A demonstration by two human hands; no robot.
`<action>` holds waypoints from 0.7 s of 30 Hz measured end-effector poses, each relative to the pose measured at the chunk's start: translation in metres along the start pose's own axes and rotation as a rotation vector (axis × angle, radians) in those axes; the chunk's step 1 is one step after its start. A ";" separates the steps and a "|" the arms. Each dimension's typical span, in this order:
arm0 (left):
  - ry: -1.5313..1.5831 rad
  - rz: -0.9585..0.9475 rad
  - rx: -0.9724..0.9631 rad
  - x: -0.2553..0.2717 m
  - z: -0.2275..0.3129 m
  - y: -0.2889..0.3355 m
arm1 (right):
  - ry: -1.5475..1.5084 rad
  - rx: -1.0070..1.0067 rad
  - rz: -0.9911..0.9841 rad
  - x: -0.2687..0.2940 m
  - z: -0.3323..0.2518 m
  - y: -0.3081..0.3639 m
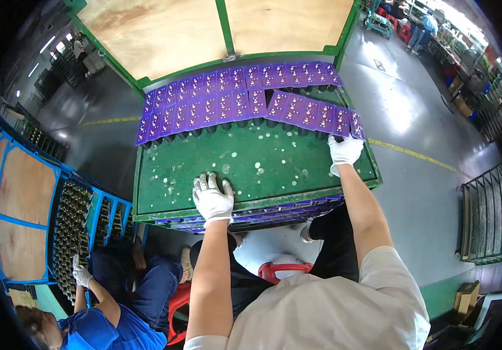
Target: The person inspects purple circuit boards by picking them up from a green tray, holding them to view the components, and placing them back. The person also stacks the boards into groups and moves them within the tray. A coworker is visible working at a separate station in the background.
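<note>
White-gloved hands work apart: the person's left hand (213, 198) lies palm down on the bare green shelf (222, 166), fingers spread and holding nothing, while the right hand (346, 151) is at the near edge of the end purple card (356, 123), at the right of the front row. Its fingers are partly hidden, so whether they grip the card or the dark piece under it cannot be told.

The purple cards (204, 108) stand in two rows toward the shelf's far side, on black cylinders (210, 129). The front row's right part slants away from the back row, leaving a dark gap; a sideways push there could jam overlapping edges or tip neighbours. The end card sits near the shelf's right rim, so an outward nudge might send it over.

More purple cards (251, 217) fill the level below, close to the person's knees, and a wooden panel (286, 29) closes off the far side. A red stool (283, 269) is beneath the person; at left, a co-worker in blue (111, 326) sits by a blue rack (20, 175), limiting room that way
</note>
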State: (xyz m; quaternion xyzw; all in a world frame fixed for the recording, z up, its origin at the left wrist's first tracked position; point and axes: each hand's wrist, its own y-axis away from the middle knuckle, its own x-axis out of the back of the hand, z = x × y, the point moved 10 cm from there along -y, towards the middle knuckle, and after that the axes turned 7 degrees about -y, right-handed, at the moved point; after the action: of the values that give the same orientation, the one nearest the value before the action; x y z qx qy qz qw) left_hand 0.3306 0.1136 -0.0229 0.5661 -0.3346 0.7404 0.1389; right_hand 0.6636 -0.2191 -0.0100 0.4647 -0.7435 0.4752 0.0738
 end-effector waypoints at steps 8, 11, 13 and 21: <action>0.026 0.057 -0.002 0.009 -0.002 0.004 | -0.080 0.183 -0.054 0.058 -0.013 0.009; 0.018 0.086 -0.018 0.013 -0.001 0.004 | -0.083 0.209 -0.124 0.082 -0.019 0.014; 0.003 0.107 -0.033 0.010 -0.003 0.004 | -0.085 0.160 -0.208 0.086 -0.010 0.021; 0.163 -0.292 -0.283 -0.026 0.101 0.019 | -1.024 -0.219 -0.341 0.066 0.031 0.071</action>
State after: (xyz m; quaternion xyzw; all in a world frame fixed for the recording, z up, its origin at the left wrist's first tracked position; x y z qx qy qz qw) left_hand 0.4031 0.0384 -0.0395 0.5215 -0.3374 0.7015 0.3495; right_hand 0.5826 -0.2755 -0.0355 0.7401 -0.6436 0.0894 -0.1734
